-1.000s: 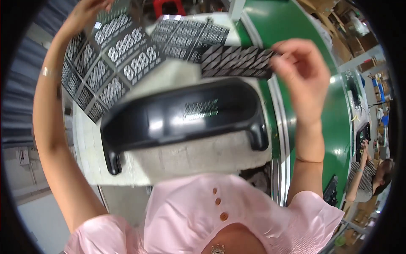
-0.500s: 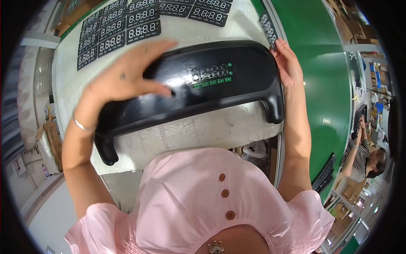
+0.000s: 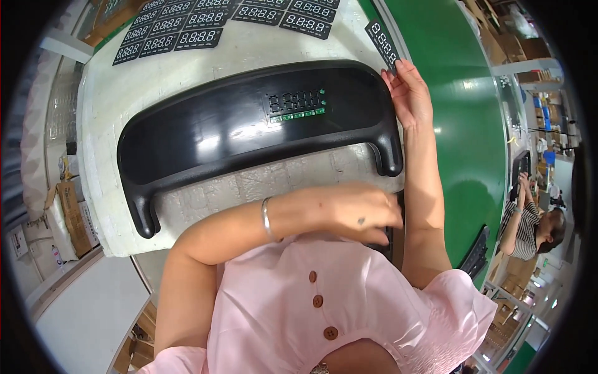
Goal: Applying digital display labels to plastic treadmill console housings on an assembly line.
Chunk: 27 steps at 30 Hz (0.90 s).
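Note:
A long glossy black console housing (image 3: 205, 131) with two downward arms lies across the white work surface. Right of its middle is a window with dark digit segments and a green circuit board (image 3: 298, 116) showing. My right hand (image 3: 411, 96), beyond the housing's right end, pinches the lower end of a black display overlay sticker (image 3: 382, 45) with white digit outlines. My left hand (image 3: 361, 215) is low in front of my body, below the housing's right part and apart from it. Its fingers are smeared by motion, so whatever they may hold cannot be made out.
Several sheets of similar black overlays (image 3: 187, 28) lie at the far side of the white padded surface (image 3: 103, 187). A green table (image 3: 470, 124) runs along the right, with a black part (image 3: 476, 252) on it. Another person (image 3: 529, 230) works at the far right.
My left hand has swept from above the housing's left part down and right, close to my body. My right hand still holds the sticker. The whole view has shifted slightly.

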Each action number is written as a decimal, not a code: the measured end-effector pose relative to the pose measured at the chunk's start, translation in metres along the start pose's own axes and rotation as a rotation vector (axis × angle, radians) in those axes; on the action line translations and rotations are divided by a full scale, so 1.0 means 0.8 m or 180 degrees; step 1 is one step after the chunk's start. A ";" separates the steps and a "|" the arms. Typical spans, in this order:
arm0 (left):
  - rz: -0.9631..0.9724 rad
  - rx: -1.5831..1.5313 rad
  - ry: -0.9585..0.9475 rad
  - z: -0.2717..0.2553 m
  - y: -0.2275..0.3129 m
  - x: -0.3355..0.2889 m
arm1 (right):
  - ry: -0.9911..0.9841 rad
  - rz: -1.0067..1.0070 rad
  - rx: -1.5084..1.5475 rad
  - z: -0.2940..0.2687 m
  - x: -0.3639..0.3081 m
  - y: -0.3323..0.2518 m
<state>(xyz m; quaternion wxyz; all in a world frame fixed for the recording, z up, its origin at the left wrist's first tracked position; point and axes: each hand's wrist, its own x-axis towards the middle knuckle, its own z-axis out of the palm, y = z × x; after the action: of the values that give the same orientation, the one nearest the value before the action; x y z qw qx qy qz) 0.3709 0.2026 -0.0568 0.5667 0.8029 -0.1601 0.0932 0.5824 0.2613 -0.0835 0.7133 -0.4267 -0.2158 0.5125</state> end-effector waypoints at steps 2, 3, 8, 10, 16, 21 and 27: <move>0.0414 0.1094 0.0922 -0.010 0.027 -0.014 | 0.0110 -0.0297 -0.0488 0.020 -0.021 -0.017; -0.0009 0.1492 0.1081 -0.030 0.046 -0.029 | 0.0004 -0.0384 -0.0760 0.025 -0.030 -0.027; -0.1689 0.2425 0.2575 -0.094 0.060 -0.152 | -0.0967 -0.0359 -0.1834 0.079 -0.047 -0.027; -0.1941 0.2652 0.2602 -0.095 0.059 -0.151 | -0.1391 -0.0218 -0.2458 0.088 -0.043 -0.012; -0.2511 0.3327 0.2280 -0.079 0.044 -0.146 | -0.1548 -0.0151 -0.2535 0.090 -0.041 0.010; -0.2536 0.3360 0.2247 -0.082 0.045 -0.145 | -0.1534 -0.0113 -0.2633 0.087 -0.039 0.007; -0.2500 0.3355 0.2256 -0.082 0.044 -0.145 | -0.1635 -0.0071 -0.2693 0.083 -0.036 0.004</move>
<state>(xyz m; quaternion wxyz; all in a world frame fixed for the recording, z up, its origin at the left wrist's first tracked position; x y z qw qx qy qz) 0.2524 0.2708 -0.0417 0.1159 0.8881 0.3966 0.2015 0.5203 0.2612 -0.0468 0.4067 -0.5364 -0.5783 0.4609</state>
